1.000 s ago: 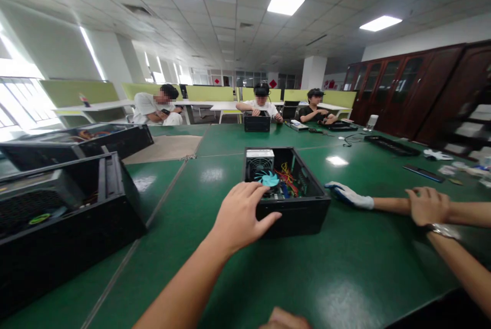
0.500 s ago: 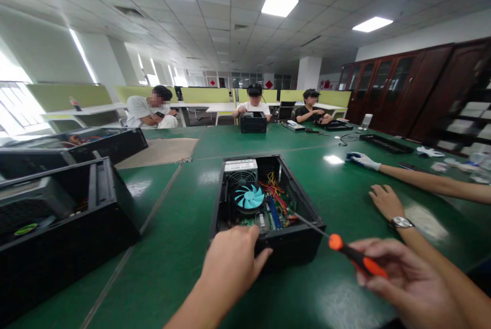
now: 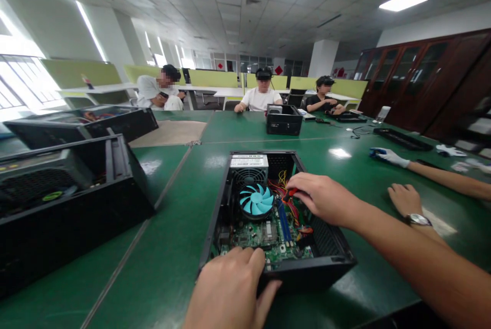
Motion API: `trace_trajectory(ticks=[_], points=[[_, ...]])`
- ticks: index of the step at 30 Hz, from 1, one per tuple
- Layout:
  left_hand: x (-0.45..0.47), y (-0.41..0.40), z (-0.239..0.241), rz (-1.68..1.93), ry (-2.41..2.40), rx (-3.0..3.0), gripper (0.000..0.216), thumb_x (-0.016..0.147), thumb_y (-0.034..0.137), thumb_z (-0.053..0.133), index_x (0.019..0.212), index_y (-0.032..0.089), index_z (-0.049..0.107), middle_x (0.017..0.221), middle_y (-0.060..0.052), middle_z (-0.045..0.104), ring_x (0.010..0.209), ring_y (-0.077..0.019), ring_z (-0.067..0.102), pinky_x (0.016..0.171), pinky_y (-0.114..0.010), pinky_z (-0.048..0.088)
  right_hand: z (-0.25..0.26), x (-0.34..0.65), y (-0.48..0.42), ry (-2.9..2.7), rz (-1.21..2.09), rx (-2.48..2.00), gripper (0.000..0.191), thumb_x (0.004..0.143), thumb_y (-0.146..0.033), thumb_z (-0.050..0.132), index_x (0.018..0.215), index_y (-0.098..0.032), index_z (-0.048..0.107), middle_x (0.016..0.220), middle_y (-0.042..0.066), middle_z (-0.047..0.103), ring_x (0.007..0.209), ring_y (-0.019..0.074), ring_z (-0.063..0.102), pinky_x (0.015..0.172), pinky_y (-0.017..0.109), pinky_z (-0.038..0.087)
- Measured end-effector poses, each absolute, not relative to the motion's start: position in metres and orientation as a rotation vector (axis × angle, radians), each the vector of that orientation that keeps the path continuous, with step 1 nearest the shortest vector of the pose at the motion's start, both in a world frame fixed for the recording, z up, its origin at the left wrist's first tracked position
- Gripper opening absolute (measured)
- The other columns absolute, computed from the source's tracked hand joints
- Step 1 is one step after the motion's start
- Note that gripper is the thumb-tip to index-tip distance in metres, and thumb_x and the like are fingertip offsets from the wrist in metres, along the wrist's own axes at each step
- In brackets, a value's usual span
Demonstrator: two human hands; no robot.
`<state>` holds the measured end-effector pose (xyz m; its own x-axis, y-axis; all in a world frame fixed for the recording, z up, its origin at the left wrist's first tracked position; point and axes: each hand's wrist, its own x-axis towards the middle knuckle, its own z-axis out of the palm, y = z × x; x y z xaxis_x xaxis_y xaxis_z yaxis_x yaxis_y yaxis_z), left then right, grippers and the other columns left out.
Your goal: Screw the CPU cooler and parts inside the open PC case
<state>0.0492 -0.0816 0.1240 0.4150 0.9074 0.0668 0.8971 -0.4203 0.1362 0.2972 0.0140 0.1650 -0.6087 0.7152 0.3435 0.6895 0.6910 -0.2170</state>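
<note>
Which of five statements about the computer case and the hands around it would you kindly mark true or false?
1. The left hand is on the near edge of the open computer case. True.
2. The right hand holds pliers. False: it holds a screwdriver.
3. The fan has light blue blades. True.
4. A co-worker's gloved hand reaches into that case. False: it is off to the right, apart from it.
5. Red and yellow wires show inside the case. True.
</note>
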Motion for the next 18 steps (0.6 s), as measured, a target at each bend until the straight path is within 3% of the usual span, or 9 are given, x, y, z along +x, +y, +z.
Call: trace_trajectory(ticks=[18], points=[[0.046, -0.082, 0.117, 0.263, 1.566, 2.598, 0.019, 0.083, 0.046, 0.063, 0.082, 0.028, 0.067, 0.078, -0.006, 0.073, 0.069, -0.0287, 0.067, 0.058, -0.037, 0.046, 0.155, 0.281, 0.027, -2.558, 0.11, -1.111, 0.024, 0.094, -0.009, 0.054, 0.113, -0.016, 0.066, 0.114, 0.009, 0.069, 0.106, 0.0212, 0.065, 0.096, 0.037, 0.053]])
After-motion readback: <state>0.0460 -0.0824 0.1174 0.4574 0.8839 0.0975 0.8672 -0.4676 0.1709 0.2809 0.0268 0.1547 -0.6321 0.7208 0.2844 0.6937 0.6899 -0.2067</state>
